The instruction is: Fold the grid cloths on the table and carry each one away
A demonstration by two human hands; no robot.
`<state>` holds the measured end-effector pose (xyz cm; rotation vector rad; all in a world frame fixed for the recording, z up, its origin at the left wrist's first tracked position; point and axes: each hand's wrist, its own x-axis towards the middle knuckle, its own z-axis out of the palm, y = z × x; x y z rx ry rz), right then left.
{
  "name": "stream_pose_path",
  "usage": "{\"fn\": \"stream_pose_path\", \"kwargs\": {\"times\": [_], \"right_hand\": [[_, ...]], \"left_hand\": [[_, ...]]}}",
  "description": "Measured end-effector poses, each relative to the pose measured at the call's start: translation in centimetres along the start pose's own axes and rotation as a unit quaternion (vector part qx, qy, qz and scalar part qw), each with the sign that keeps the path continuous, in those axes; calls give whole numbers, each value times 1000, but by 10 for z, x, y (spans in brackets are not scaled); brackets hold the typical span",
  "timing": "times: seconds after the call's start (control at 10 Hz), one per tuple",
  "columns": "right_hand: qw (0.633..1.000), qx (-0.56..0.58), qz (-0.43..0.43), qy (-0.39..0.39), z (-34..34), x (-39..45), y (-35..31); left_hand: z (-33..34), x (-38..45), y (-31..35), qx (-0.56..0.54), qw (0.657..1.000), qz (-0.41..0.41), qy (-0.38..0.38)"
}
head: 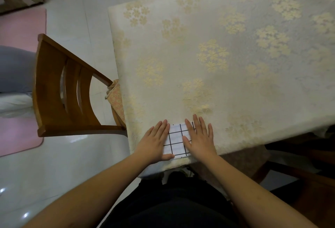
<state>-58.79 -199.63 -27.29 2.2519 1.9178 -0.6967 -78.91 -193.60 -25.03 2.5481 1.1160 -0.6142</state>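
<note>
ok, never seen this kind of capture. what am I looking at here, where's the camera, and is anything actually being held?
There is no machine here: a person works with two bare hands. The single picture comes from a wide-angle camera worn on the person's head, looking forward and down, so the forearms enter from the bottom edge. In front is a table under a cream tablecloth with pale gold flowers. Near its front edge lies a small folded white cloth with a black grid. The left hand and right hand both lie flat on it, fingers straight, pressing it down rather than gripping it. So nothing is held. A brown wooden chair stands left of the table.
</note>
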Motion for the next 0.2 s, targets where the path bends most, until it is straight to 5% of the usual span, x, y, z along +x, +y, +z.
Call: {"fn": "stream_pose_path", "kwargs": {"times": [0.2], "right_hand": [[998, 36, 49, 11, -37, -1, -25]], "left_hand": [[-53, 5, -1, -14, 999, -5, 41]]}}
